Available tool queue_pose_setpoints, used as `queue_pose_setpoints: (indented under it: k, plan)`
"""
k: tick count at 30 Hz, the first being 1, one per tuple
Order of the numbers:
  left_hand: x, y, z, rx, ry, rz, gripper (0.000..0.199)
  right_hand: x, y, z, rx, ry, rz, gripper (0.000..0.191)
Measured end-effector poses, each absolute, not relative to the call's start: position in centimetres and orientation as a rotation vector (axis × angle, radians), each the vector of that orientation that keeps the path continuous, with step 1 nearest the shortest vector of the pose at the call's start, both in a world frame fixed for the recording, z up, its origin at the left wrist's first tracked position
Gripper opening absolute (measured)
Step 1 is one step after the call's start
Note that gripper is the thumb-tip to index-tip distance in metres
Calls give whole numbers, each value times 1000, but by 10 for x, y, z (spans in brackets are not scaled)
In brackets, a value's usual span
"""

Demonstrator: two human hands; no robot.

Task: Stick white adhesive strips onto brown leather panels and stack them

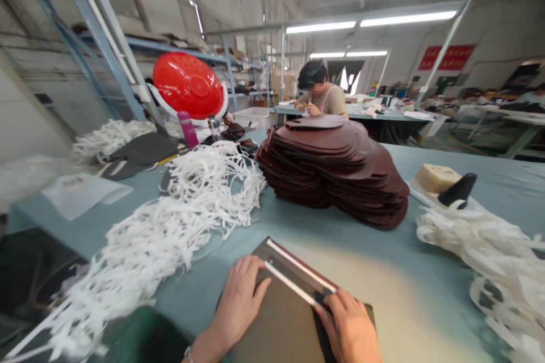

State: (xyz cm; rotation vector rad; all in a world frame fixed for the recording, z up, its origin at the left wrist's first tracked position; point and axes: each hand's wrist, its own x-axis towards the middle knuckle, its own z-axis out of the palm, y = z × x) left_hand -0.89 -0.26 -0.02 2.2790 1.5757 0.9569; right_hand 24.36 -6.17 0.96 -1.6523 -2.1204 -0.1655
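Your left hand (240, 300) lies on the left part of a dark panel (276, 329), fingers loosely extended, thumb spread away, not clenched. Your right hand (352, 323) is at the panel's right side, fingers bent, tips by the near ends of two white strips (290, 283); can't tell whether they pinch or just press. Panel sits flat on the blue-green table (196, 289), right in front of you, strips running slantwise near its far edge. Beyond it: a tall stack of brown pieces (332, 176). Left of you, a tangled heap of white ribbon (157, 244); right, another ribbon pile (481, 244), just nearer than a yellowish block (436, 177) and a black object (458, 190). Back left, pink bottle (187, 129), red bowl-shaped thing (189, 85). Another person (335, 102) works behind the stack, head lowered.
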Motion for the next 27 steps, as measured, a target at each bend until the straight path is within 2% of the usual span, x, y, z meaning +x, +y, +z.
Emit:
queue_pose_setpoints:
  k: [4, 11, 15, 20, 27]
  plan:
    - [-6, -8, 6, 2274, 1585, 966, 15, 205, -38, 22, -1831, -2199, -29, 20]
    - [-10, -7, 6, 2238, 1588, 981, 16, 142, -6, 34, -1800, -2176, 171, 22]
    - [-11, -8, 5, 2234, 1577, 976, 20, 137, -3, 27, -1724, -2156, 254, 26]
    - [-9, -8, 8, 2298, 1635, 791, 41, 144, -4, 21, -1564, -2200, 255, 25]
    - [-9, -4, 10, 2300, 1674, 663, 34, 147, -3, 18, -1494, -2185, 253, 26]
